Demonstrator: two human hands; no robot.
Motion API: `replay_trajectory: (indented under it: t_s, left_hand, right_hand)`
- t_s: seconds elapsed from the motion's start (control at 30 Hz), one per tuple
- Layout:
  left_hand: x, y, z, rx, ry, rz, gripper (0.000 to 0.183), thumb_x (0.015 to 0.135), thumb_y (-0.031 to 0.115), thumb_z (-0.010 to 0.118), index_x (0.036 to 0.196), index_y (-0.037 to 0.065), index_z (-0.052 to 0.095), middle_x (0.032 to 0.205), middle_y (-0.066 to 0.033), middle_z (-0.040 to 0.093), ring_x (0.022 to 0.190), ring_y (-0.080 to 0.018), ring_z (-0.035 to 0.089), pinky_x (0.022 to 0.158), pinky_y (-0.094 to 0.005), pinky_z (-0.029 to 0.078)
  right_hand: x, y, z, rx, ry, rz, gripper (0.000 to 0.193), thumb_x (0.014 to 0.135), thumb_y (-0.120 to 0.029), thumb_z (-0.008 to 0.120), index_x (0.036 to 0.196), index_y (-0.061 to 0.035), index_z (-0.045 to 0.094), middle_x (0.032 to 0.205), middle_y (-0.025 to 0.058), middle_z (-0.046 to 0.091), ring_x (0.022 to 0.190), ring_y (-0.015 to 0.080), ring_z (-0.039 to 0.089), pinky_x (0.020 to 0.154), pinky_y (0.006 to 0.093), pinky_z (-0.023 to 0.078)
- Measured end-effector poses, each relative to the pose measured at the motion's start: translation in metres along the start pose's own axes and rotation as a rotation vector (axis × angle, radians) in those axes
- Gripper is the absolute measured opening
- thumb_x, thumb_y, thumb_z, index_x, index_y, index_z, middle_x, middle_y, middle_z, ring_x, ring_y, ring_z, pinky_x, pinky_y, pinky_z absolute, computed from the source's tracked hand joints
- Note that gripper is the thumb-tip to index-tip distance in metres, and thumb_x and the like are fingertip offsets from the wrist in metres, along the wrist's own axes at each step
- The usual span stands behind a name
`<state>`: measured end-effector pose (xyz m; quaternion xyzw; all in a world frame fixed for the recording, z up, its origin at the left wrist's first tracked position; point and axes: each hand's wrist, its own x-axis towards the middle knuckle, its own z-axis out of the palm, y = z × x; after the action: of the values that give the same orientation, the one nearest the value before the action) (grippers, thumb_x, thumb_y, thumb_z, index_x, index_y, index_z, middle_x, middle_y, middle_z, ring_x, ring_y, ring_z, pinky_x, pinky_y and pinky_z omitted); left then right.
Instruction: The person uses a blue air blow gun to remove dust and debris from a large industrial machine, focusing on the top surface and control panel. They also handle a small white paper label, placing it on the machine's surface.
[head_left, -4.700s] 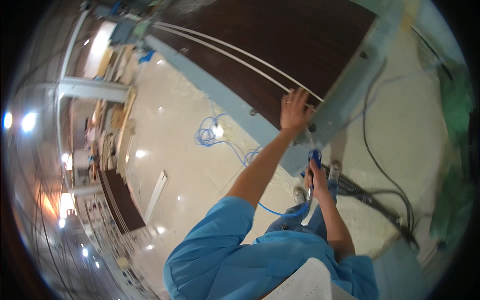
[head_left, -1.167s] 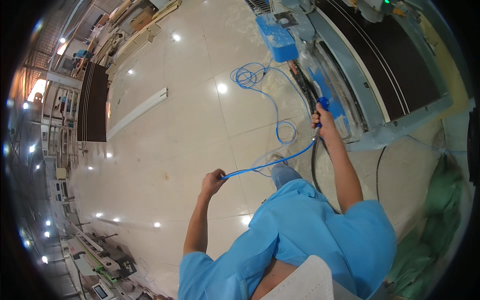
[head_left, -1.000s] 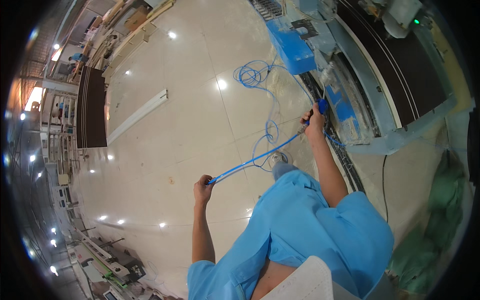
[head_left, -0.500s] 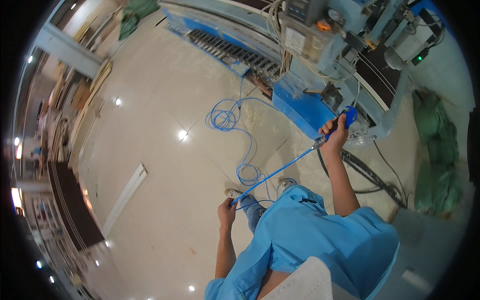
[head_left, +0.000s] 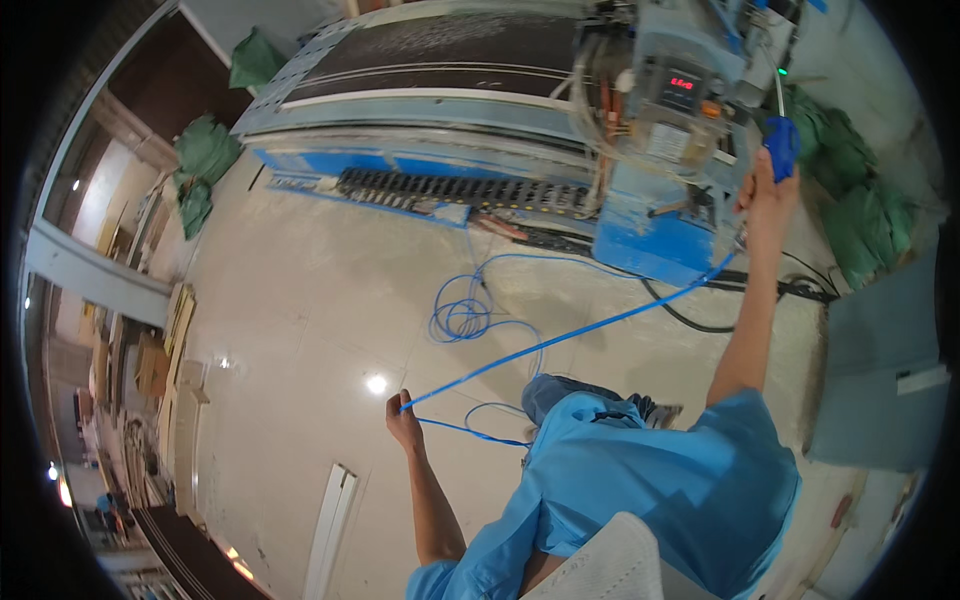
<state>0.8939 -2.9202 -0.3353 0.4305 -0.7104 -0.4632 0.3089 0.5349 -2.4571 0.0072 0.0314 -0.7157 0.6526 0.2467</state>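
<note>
My right hand (head_left: 768,200) is raised on the right, fingers wrapped around the handle of a blue air gun (head_left: 783,148), its thin metal nozzle pointing away from me, toward the far side. From the gun's near end, a blue hose (head_left: 570,332) stretches down and leftward across my front. My left hand (head_left: 404,424), low and left over the floor, grasps that hose between thumb and fingers; another length runs from it back toward my leg.

More hose lies in a loose coil (head_left: 460,318) on the pale, shiny floor (head_left: 290,300), between my left hand and a long machine at the far side. On the machine's bed rests a dark brown panel (head_left: 450,50) with pale stripes. A blue box (head_left: 640,245) juts from the machine's right part, just left of my right forearm. Green bags (head_left: 875,230) sit far right. A white strip (head_left: 330,530) lies on the floor, near and left.
</note>
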Motion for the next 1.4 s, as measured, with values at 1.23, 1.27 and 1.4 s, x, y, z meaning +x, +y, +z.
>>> replay_trajectory:
  t_s: [1.23, 1.27, 1.4]
  left_hand:
    - [0.59, 0.051, -0.105, 0.253, -0.172, 0.181, 0.053, 0.102, 0.032, 0.059, 0.061, 0.001, 0.043, 0.052, -0.0013, 0.041, 0.052, -0.0079, 0.034, 0.047, -0.0295, 0.025]
    - [0.611, 0.048, -0.106, 0.287, -0.185, 0.194, 0.054, 0.102, 0.033, 0.058, 0.06, 0.001, 0.043, 0.052, -0.0011, 0.04, 0.052, -0.0079, 0.034, 0.047, -0.0296, 0.025]
    - [0.676, 0.038, -0.124, 0.319, -0.256, 0.167, 0.054, 0.102, 0.034, 0.056, 0.061, 0.001, 0.044, 0.052, -0.0012, 0.039, 0.053, -0.0082, 0.032, 0.048, -0.0296, 0.025]
  right_hand:
    - [0.011, 0.407, 0.665, 0.308, -0.097, 1.218, 0.033, 0.103, -0.035, 0.057, 0.083, -0.0132, 0.043, 0.057, -0.0039, 0.046, 0.044, 0.0078, 0.042, 0.041, 0.0259, 0.036]
    - [0.01, 0.405, 0.681, 0.281, -0.108, 1.197, 0.033, 0.103, -0.035, 0.057, 0.083, -0.0131, 0.042, 0.056, -0.004, 0.046, 0.044, 0.0076, 0.042, 0.04, 0.0255, 0.036]
    - [0.006, 0.398, 0.747, 0.232, -0.125, 1.198, 0.032, 0.103, -0.035, 0.057, 0.083, -0.0133, 0.042, 0.057, -0.0044, 0.046, 0.044, 0.007, 0.043, 0.041, 0.0255, 0.037]
